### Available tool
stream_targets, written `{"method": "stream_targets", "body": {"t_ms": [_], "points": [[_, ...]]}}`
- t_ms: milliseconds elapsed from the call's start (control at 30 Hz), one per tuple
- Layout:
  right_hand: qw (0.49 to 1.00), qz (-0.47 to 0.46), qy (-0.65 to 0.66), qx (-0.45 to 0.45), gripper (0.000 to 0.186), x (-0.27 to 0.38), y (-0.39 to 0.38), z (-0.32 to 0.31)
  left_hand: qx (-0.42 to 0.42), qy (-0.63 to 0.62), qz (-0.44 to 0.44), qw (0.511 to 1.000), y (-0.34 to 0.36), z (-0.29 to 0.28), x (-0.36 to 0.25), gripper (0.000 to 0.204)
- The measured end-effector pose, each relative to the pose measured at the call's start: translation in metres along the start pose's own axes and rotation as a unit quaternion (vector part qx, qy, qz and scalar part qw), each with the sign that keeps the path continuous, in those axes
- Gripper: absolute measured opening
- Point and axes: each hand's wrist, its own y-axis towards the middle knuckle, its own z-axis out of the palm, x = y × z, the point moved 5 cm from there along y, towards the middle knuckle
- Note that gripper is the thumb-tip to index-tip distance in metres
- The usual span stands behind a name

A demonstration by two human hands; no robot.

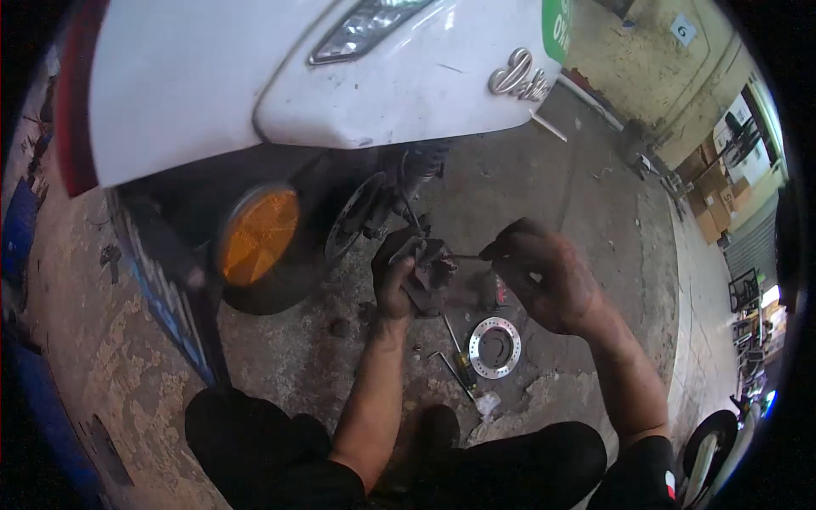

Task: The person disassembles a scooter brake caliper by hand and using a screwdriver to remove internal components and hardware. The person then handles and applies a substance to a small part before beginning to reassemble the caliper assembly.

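Note:
My left hand [393,285] is wrapped around a dark, dirty metal part that looks like a brake caliper [438,270], held up below the white scooter bodywork [382,98]. A dark hose [408,204] runs down toward that part from the scooter. In my right hand [552,276] a thin dark rod [466,257] is pinched between thumb and fingers, its far end reaching the caliper. Whether the rod is a pin or a tool I cannot make out. Just beyond the left hand stands a dark disc [350,219] on the scooter's underside.
On the stained concrete lie a silver brake disc [478,361] with a drilled rim, a screwdriver [464,367], a bent metal bar [455,378] and a crumpled whitish scrap [487,405]. A round orange reflector [261,236] is left of my hands. Cardboard boxes [710,204] stand far right.

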Motion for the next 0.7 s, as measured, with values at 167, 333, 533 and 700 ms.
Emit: {"method": "stream_targets", "body": {"t_ms": [167,333,533,700], "points": [[0.987,0.046,0.148,0.032,0.017,-0.017,0.001,-0.004,-0.024,-0.025,-0.015,0.999,-0.001,0.027,-0.018,0.04],[0.849,0.23,0.472,-0.062,0.019,-0.037,-0.005,0.007,-0.091,-0.015,-0.109,0.99,0.0,0.037,-0.031,0.031],[0.634,0.118,0.761,-0.073,0.036,-0.037,0.02,-0.007,-0.132,0.01,-0.192,0.972,0.012,0.06,-0.055,0.033],[0.748,0.104,0.652,-0.072,0.043,-0.068,0.029,0.016,-0.084,0.061,-0.245,0.964,0.017,0.048,-0.068,0.038]]}}
